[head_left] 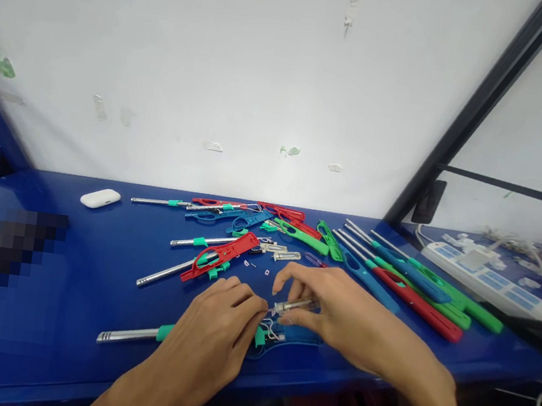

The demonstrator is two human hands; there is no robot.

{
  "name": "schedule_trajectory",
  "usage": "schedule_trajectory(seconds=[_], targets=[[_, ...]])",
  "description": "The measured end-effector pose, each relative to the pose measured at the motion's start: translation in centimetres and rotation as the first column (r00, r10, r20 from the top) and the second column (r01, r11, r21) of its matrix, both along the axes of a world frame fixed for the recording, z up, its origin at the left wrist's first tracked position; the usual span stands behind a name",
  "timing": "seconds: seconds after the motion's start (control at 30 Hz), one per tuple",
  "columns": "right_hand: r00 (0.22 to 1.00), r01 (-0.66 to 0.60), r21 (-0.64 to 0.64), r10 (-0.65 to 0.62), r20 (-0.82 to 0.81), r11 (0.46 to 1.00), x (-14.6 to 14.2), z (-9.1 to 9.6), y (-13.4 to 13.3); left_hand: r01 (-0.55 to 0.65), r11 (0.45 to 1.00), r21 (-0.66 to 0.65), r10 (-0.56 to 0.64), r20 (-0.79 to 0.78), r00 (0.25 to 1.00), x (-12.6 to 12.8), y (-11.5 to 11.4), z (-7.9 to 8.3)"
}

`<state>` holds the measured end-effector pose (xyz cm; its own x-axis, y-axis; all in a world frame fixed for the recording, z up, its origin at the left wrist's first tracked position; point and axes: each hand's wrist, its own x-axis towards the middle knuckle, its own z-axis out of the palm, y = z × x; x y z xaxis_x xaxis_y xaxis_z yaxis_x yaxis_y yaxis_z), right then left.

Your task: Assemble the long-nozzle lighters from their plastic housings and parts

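Observation:
My right hand (324, 308) pinches a small clear tube-shaped lighter part (294, 307) just above an open blue lighter shell (284, 339) near the table's front edge. My left hand (219, 328) is curled with its fingertips pressed at the tube's left end, over the shell's green collar (260, 337). A metal nozzle tube (129, 335) sticks out leftward from under my left hand. An open red shell with a metal tube (217, 263) lies just behind my hands.
Behind lies a pile of red, blue and green lighter halves (259, 218) and small clear parts (287, 256). Several assembled long lighters (410, 279) lie at right. A white earbud case (100, 198) sits far left, a power strip (489, 279) far right. A blurred patch covers the left.

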<state>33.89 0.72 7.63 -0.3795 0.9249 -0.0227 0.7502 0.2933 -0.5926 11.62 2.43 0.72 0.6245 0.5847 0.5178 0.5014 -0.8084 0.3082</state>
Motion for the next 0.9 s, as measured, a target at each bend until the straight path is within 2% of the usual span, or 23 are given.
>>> schedule_trajectory(seconds=[0.5, 0.9], targets=[[1.000, -0.019, 0.027, 0.018, 0.018, 0.999, -0.20, 0.02, 0.01, 0.048, 0.999, 0.008, -0.048, 0.009, 0.999, -0.14, 0.09, -0.28], [0.999, -0.007, 0.059, 0.004, 0.050, 0.998, -0.49, 0.09, -0.14, 0.038, 0.999, 0.023, -0.037, -0.036, 0.999, -0.05, 0.13, -0.02]])
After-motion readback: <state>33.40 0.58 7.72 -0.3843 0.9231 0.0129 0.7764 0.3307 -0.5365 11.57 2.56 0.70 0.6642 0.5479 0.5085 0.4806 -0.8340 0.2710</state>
